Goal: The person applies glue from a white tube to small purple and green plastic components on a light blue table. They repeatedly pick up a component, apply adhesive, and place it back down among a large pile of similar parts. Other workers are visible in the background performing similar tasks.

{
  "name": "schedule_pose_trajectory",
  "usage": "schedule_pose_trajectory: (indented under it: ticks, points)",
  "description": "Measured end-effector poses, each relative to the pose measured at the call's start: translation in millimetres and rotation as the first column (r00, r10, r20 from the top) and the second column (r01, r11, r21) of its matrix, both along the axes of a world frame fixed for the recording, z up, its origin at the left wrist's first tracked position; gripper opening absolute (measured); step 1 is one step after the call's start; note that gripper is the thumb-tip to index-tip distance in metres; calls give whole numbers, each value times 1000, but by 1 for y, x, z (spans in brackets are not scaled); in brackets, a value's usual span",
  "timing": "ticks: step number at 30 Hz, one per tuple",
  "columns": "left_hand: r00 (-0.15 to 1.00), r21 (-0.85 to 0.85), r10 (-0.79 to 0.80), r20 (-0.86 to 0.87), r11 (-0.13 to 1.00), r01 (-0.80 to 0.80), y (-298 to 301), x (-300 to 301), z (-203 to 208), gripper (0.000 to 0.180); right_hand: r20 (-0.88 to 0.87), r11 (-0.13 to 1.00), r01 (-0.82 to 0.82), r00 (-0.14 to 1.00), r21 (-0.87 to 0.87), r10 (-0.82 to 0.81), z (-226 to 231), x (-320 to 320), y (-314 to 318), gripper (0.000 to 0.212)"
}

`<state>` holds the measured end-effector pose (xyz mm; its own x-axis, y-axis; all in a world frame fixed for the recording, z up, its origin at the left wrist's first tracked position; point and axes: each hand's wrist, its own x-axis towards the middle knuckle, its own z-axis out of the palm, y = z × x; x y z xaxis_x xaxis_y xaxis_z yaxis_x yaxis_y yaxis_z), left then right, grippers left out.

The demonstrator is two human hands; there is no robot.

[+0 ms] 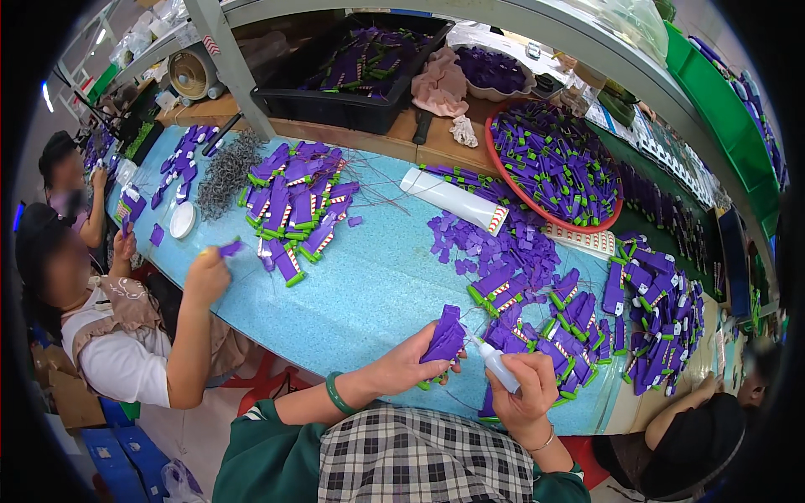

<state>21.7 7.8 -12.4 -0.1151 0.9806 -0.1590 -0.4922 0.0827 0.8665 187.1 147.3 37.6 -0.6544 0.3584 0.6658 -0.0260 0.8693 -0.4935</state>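
My left hand (pixel 408 359) is closed around a purple plastic part (pixel 447 334) with a bit of green at its lower end, held over the table's near edge. In my right hand (pixel 528 391) is a small translucent squeeze bottle (pixel 498 366), its narrow tip pointing at the purple part. Whether the tip touches the part I cannot tell. Just beyond my hands lie purple-and-green pieces with red-and-white striped strips (pixel 501 289). Behind them spreads a heap of small flat purple pieces (pixel 495 243).
A red basket (pixel 618 220) of purple-green parts stands at the back right, a black crate (pixel 323 113) at the back. More piles (pixel 293 197) lie left of centre on the blue table (pixel 335 293). Co-workers sit at left and right; one person's hand (pixel 207 277) works at left.
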Motion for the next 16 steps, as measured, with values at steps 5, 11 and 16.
schedule_pose_trajectory:
  ticks: [5,11,16]
  points:
    - [999,2,-7,-41,1000,7,-1,0,-1,52,5,1000,-13,1000,9,13,2,-1,1,38]
    - [998,3,-26,-54,1000,26,-1,1,-5,57,-9,999,-22,1000,33,22,0,0,2,38]
    - [992,-11,25,-122,1000,-26,0,6,-6,60,-24,999,-4,1000,49,5,0,4,-1,39]
